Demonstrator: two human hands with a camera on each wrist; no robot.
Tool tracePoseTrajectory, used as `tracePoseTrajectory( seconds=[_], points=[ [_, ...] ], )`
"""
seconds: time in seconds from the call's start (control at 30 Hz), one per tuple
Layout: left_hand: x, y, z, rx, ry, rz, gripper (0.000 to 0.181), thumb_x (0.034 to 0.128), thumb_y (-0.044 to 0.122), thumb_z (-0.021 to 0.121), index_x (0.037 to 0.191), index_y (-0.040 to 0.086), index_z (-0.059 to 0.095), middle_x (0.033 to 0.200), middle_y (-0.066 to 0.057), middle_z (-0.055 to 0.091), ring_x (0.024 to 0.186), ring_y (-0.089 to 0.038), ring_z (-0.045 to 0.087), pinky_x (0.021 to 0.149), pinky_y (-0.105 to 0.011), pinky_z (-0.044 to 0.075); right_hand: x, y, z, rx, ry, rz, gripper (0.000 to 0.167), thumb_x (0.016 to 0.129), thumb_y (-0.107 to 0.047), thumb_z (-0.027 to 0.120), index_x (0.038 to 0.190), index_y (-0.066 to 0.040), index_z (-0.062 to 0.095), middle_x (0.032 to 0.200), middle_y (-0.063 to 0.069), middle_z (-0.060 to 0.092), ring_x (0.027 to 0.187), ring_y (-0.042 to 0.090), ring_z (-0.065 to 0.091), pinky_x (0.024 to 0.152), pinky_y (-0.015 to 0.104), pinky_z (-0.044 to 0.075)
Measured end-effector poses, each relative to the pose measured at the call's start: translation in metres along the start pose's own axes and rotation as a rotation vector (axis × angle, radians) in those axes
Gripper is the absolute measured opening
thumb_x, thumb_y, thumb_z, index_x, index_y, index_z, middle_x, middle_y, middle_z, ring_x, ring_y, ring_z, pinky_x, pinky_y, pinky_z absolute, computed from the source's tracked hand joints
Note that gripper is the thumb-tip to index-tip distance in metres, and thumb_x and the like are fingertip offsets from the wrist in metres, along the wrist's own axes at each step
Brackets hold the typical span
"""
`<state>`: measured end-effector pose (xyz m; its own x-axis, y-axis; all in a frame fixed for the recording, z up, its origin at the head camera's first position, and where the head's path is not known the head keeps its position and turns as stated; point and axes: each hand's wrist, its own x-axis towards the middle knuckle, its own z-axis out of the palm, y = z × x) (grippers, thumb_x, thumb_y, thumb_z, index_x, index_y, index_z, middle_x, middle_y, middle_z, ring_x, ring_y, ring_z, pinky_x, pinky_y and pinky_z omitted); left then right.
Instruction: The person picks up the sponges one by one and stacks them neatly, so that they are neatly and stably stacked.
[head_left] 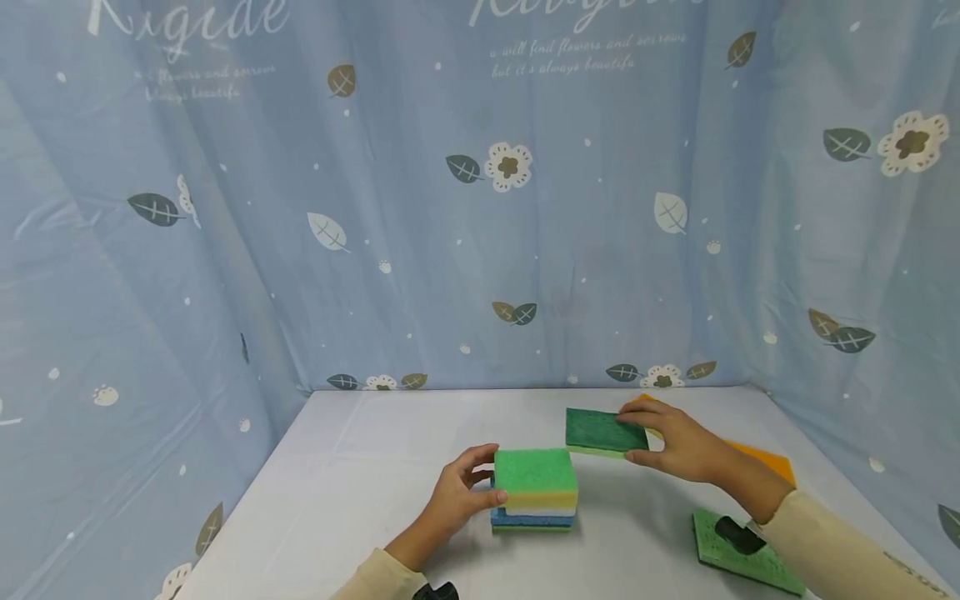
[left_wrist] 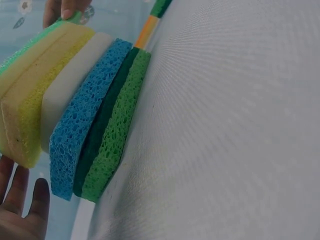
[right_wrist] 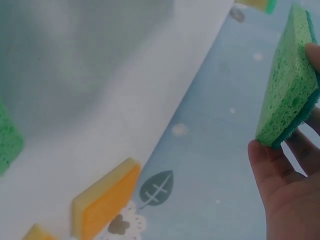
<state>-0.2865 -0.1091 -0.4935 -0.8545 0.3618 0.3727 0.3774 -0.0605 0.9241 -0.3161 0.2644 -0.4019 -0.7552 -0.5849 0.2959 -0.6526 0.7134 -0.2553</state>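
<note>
A stack of sponges (head_left: 536,490) stands on the white table, light green on top, then yellow, white, blue and green layers below. My left hand (head_left: 459,493) is at its left side, fingers and thumb spread around the upper layers; in the left wrist view the left hand (left_wrist: 25,205) is beside the yellow sponge (left_wrist: 30,115). My right hand (head_left: 686,442) pinches a dark green sponge (head_left: 603,430) by its right end, above the table, right of and behind the stack. In the right wrist view, fingers and thumb hold that sponge (right_wrist: 290,80) by its edges.
A green sponge (head_left: 742,554) lies at the front right under my right forearm. Orange sponges (head_left: 765,461) lie farther back on the right, one partly behind my right hand. A blue patterned curtain (head_left: 480,250) hangs behind and beside the table (head_left: 375,442).
</note>
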Motion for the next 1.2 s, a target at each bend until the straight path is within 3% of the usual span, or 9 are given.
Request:
tracePoseTrajectory(
  seconds=[0.2, 0.57, 0.9, 1.2],
  points=[
    [-0.001, -0.007, -0.001, -0.008, 0.004, -0.009, 0.061, 0.0828, 0.005, 0.077, 0.138, 0.005, 0.050, 0.134, -0.014, 0.051, 0.124, -0.030, 0.047, 0.103, -0.047, 0.039, 0.000, -0.007, 0.003, 0.001, 0.025, -0.026, 0.053, 0.087, -0.044, 0.072, 0.129, -0.013, 0.063, 0.132, 0.000, 0.052, 0.120, 0.026, 0.049, 0.091, 0.052, 0.044],
    [0.000, -0.005, -0.002, -0.001, 0.004, 0.009, 0.060, 0.0833, 0.006, 0.077, 0.137, 0.002, 0.051, 0.134, -0.016, 0.051, 0.123, -0.032, 0.048, 0.102, -0.048, 0.040, 0.005, -0.019, 0.009, 0.029, 0.015, -0.071, 0.052, 0.090, -0.047, 0.067, 0.129, -0.014, 0.063, 0.134, 0.001, 0.051, 0.120, 0.025, 0.049, 0.090, 0.050, 0.047],
    [0.000, -0.007, -0.003, -0.072, 0.028, -0.030, 0.061, 0.0834, 0.007, 0.078, 0.138, 0.002, 0.051, 0.133, -0.017, 0.052, 0.122, -0.032, 0.049, 0.101, -0.045, 0.041, 0.012, -0.030, 0.017, 0.067, 0.013, -0.101, 0.049, 0.091, -0.047, 0.066, 0.129, -0.016, 0.064, 0.133, -0.002, 0.052, 0.118, 0.023, 0.051, 0.090, 0.051, 0.046],
    [0.001, -0.009, -0.003, -0.062, 0.009, -0.027, 0.058, 0.0850, 0.007, 0.076, 0.138, 0.003, 0.051, 0.136, -0.016, 0.051, 0.121, -0.043, 0.047, 0.101, -0.045, 0.041, 0.015, -0.038, 0.026, 0.097, 0.013, -0.107, 0.049, 0.090, -0.049, 0.066, 0.130, -0.021, 0.063, 0.134, -0.006, 0.051, 0.120, 0.019, 0.049, 0.092, 0.050, 0.045]
  ],
)
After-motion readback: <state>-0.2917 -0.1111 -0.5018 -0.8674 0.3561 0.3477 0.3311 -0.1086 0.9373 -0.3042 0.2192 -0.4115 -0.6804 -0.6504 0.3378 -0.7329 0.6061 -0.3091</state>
